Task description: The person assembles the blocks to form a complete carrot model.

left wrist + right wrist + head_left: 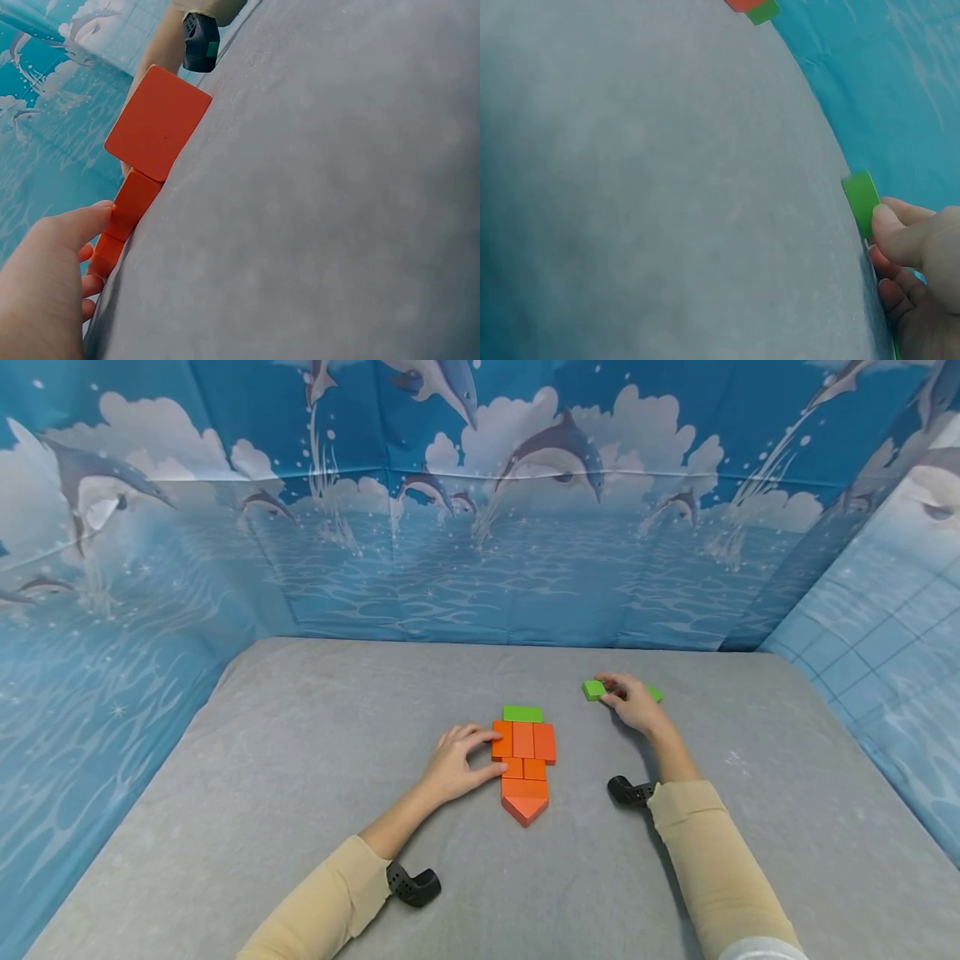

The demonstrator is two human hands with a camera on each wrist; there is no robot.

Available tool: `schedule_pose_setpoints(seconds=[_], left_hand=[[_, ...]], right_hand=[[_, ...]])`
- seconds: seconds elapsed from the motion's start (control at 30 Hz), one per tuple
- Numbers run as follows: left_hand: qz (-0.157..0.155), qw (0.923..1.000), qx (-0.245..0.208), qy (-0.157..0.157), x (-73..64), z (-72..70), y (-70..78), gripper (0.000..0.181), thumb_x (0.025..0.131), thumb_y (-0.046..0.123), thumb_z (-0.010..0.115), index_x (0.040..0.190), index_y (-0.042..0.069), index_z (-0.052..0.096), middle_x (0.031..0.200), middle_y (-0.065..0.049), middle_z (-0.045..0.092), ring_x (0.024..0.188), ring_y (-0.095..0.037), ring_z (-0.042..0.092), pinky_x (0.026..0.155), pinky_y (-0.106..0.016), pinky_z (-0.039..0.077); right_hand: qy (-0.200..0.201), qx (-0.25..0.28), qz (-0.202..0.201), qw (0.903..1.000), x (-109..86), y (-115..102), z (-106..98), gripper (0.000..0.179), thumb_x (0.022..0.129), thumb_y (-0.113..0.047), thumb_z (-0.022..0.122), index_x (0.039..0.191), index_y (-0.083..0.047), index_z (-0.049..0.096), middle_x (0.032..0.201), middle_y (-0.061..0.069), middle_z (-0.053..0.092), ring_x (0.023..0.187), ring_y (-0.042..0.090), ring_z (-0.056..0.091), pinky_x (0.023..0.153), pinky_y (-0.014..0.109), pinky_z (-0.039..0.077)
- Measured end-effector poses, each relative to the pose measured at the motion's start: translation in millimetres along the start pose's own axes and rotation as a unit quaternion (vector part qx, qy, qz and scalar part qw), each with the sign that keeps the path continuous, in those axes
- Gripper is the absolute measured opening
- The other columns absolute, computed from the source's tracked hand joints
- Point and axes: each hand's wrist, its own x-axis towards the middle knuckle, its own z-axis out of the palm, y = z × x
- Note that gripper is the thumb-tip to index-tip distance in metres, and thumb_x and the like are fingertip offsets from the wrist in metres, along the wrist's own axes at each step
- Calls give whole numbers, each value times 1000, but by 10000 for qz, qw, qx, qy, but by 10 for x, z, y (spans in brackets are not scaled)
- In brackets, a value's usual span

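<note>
Several orange blocks (522,741) lie joined in a column on the grey cloth, with an orange pointed block (525,808) at the near end and a green rectangular block (522,713) at the far end. My left hand (455,766) rests at the column's left side, thumb and forefinger spread and touching the orange blocks (136,201). To the right and farther back, my right hand (632,700) pinches a small green block (593,690) between thumb and fingers; the same green block (862,202) shows in the right wrist view. Another green block (655,693) is partly hidden behind that hand.
Grey cloth (360,710) covers the table. A blue curtain printed with dolphins (420,577) stands along the back and sides. Black wrist cameras (414,887) are strapped at both sleeves.
</note>
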Motion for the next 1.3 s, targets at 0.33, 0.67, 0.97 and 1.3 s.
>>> schedule_pose_setpoints(seconds=[0.33, 0.67, 0.97, 1.3], left_hand=[[-5, 10000, 5, -3, 0, 4, 7, 46, 79, 40, 68, 118, 17, 61, 114, -3, 57, 108, -21, 47, 94, -44, 33], [61, 9999, -11, 86, -4, 8, 2, 45, 78, 39, 69, 117, 17, 62, 113, -4, 57, 107, -21, 47, 94, -44, 33], [-13, 10000, 8, 20, 1, -2, 7, 46, 78, 41, 69, 117, 18, 62, 113, -3, 57, 107, -20, 47, 94, -43, 33], [-23, 10000, 4, -3, -1, -5, 9, 46, 79, 40, 68, 118, 17, 62, 114, -3, 57, 107, -20, 47, 94, -43, 33]], right_hand=[[166, 166, 200, 9995, -12, -110, 68, 38, 93, -11, 53, 127, 4, 47, 114, 24, 49, 100, 36, 50, 77, 42, 43], [154, 238, -95, 9996, -5, -408, 327, 36, 91, -15, 58, 121, 5, 52, 102, 19, 54, 77, 24, 47, 62, 31, 38], [13, 344, -160, 9993, -19, -564, 470, 35, 88, -12, 60, 117, 7, 53, 97, 18, 54, 79, 25, 47, 64, 32, 38], [75, 335, -220, 9992, -19, -538, 523, 34, 88, -13, 61, 115, 7, 56, 96, 18, 55, 80, 25, 48, 66, 34, 40]])
